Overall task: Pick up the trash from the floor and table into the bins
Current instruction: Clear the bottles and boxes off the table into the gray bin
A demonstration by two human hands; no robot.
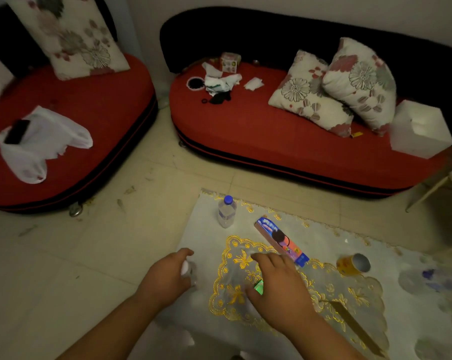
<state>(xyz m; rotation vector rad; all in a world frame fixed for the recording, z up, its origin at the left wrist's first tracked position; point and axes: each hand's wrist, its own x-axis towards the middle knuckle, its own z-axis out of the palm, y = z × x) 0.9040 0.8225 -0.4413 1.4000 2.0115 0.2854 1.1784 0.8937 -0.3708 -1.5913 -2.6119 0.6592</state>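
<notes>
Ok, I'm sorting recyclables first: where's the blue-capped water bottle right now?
In the head view the water bottle stands upright near the far left corner of the table, left of the blue-and-pink box and beyond the left hand.

Dim, warm light leaves the room shadowy. The wall (297, 11) is plain and pale. Cream floor tiles (89, 255) carry scattered specks and scuffs. A curved red sofa (271, 141) with a black backrest (271, 35) stands against the wall, two floral cushions (310, 92) leaning together toward its right end. A second red seat (76, 105) sits at the left, a floral cushion (71, 35) propped against its back. Nearest the camera, the bench (323, 242) wears a pale cloth under a gold-embroidered doily (349, 294).
</notes>
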